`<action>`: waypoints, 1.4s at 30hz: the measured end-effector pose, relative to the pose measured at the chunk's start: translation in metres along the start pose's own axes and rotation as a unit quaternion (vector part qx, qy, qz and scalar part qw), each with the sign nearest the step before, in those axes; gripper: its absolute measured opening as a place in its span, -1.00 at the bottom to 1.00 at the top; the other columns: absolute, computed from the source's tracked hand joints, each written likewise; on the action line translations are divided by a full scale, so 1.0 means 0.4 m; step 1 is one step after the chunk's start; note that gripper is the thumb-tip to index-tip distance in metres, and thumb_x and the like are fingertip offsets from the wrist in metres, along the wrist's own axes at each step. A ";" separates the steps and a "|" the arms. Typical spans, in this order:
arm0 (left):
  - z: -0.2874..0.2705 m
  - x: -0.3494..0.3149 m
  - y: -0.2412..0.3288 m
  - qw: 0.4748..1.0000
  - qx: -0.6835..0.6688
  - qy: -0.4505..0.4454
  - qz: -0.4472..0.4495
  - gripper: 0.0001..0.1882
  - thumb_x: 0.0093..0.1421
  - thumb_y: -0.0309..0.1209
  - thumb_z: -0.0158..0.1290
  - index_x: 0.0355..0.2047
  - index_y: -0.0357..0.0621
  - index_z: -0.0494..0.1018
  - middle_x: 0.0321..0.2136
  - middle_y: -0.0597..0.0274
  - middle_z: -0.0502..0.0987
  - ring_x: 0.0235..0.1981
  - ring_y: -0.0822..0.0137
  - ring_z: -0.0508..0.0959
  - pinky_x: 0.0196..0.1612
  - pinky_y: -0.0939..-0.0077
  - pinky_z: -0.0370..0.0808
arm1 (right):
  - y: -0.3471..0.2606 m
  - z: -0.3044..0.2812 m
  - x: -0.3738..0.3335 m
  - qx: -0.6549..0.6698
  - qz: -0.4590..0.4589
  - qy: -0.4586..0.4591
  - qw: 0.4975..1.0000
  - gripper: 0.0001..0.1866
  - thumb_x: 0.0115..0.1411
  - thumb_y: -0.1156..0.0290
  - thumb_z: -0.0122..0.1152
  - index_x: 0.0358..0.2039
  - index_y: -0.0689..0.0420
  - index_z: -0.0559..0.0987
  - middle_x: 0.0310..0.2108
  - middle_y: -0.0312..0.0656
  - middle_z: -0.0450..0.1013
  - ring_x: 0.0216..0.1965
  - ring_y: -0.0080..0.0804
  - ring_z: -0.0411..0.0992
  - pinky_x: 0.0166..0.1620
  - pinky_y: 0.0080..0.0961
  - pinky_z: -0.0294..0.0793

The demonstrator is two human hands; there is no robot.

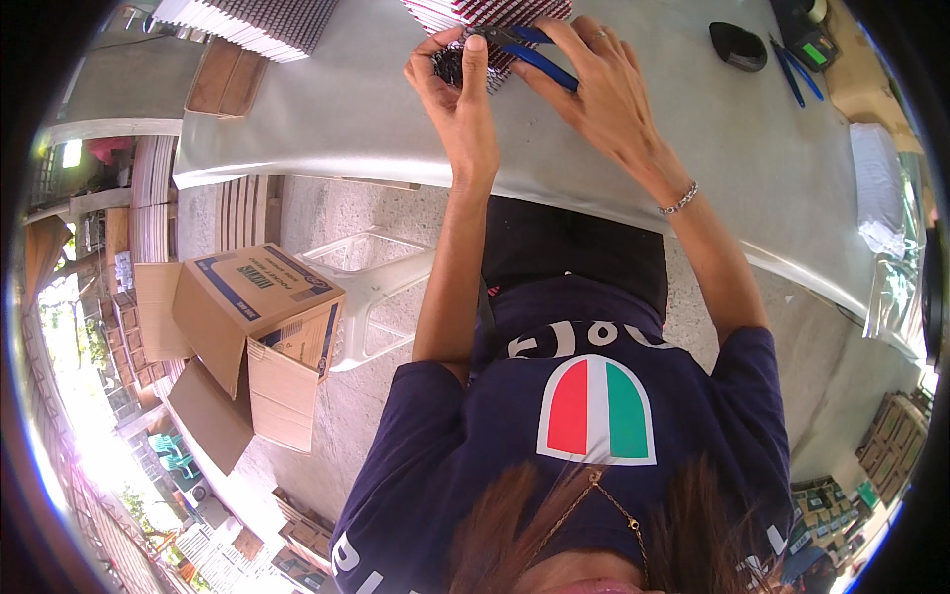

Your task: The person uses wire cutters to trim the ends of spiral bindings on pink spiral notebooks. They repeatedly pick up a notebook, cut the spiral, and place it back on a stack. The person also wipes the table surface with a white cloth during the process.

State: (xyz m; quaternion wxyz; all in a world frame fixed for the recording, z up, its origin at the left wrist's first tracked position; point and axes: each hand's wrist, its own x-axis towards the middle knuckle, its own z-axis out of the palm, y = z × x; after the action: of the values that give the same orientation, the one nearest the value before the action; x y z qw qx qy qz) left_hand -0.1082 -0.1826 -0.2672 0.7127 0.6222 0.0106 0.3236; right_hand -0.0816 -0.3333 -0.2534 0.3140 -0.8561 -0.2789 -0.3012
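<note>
A small dark coiled piece, apparently a black spiral binding (452, 65), sits at about twelve o'clock in the view, on the near edge of a stack of booklets with red-and-white striped edges (485, 12) lying on a grey sheet-covered table (346, 109). The left hand (457, 84) is closed around that coil, thumb and fingers pinching it from both sides. Touching it at one o'clock, the right hand (594, 79) is wrapped narrow around a pair of blue-handled pliers (529, 49), the jaws pointing at the coil; whether they actually bite it I cannot tell, since the fingers hide the tip.

The risks, as I judge them: the left fingertips lie right beside the pliers' nose, so a slip of the tool could nip them. The stack stands close to the table's near edge, and a hard pull could drag it over. Too firm a squeeze could deform the coil.

Further out, at two o'clock, lie a black oval object (737, 47) and another blue-handled tool (797, 71), well apart from the hands. At eleven o'clock a second stack of striped-edge booklets (252, 22) rests on the table. Below, at eight o'clock, an open brown cardboard box (262, 337) stands on the floor just beside a white plastic stool (381, 287).
</note>
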 end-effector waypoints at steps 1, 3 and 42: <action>0.000 0.000 -0.001 1.000 0.005 0.001 0.007 -0.65 0.35 -0.25 0.14 0.00 -0.16 0.34 -0.14 0.30 0.44 -0.10 0.52 0.39 0.04 0.56 0.31 | 0.002 0.002 0.003 0.022 0.021 -0.028 0.999 -0.56 0.22 -0.04 0.28 -0.06 0.00 0.55 -0.28 -0.14 0.58 -0.26 -0.15 0.56 -0.19 -0.23 0.46; 0.000 0.002 -0.004 1.000 0.014 0.003 0.021 -0.66 0.37 -0.23 0.12 -0.01 -0.17 0.35 -0.15 0.30 0.43 -0.12 0.52 0.40 0.01 0.57 0.32 | -0.004 -0.001 0.006 0.042 0.056 -0.070 0.995 -0.59 0.23 -0.05 0.26 -0.13 0.01 0.56 -0.39 -0.13 0.60 -0.36 -0.13 0.59 -0.29 -0.25 0.52; -0.012 -0.021 -0.039 0.999 -0.024 -0.008 -0.039 -0.66 0.33 -0.31 0.15 0.02 -0.16 0.34 -0.07 0.28 0.36 -0.10 0.53 0.37 0.01 0.54 0.33 | 0.011 0.001 -0.033 -0.024 0.010 -0.032 0.999 -0.50 0.22 -0.08 0.26 -0.01 0.01 0.54 -0.27 -0.08 0.52 -0.20 -0.10 0.49 -0.07 -0.17 0.34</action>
State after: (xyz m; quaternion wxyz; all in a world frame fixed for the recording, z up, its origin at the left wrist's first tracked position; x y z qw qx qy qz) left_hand -0.1099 -0.1828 -0.2855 0.7392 0.6071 0.0213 0.2907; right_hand -0.0874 -0.3399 -0.2645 0.2868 -0.8754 -0.2729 -0.2773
